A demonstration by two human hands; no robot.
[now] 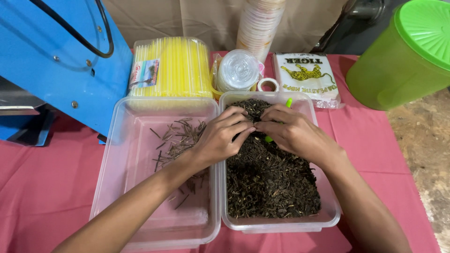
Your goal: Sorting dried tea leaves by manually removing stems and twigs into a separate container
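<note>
Both hands (255, 131) meet over the dark dried leaves (269, 180), fingertips apparently pinching a bit between them.

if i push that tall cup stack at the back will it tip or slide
The cup stack would probably tip rather than slide: it is tall, narrow and already leaning. It looks like thin plastic, so likely light and easy to topple. The cloth under it may grip the base, which favours tipping; its foot is hidden behind the lids.

My left hand (220, 137) and right hand (289, 132) meet fingertip to fingertip, palms down, fingers curled and pinching, forearms angled inward.
</note>
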